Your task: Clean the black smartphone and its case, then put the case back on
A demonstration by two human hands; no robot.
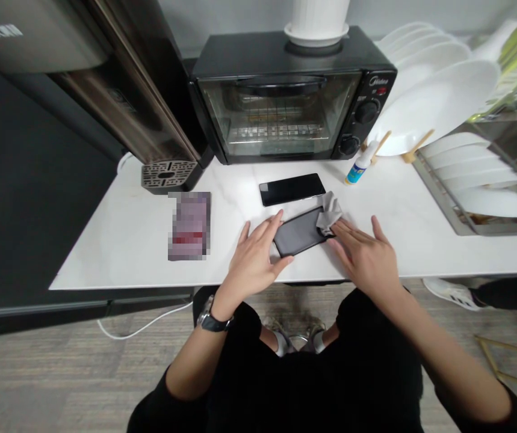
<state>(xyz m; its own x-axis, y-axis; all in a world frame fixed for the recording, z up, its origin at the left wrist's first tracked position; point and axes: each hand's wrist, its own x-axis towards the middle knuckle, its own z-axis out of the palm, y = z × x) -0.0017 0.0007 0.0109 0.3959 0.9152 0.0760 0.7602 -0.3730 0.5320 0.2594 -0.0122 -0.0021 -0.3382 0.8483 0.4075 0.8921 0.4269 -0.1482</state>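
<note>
Seems midway through wiping the nearer phone [297,234], at six o'clock of the oven [285,114], probably unfinished, with left hand [254,257] fingers spread at its nine, right hand [371,258] fingers mostly together on the cloth [329,211] at two, pinch unclear.

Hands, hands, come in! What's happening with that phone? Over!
Left hand at left end of near smartphone. Right hand on gray cloth, over near smartphone's far right corner. Other smartphone just beyond, not in the way.
</note>
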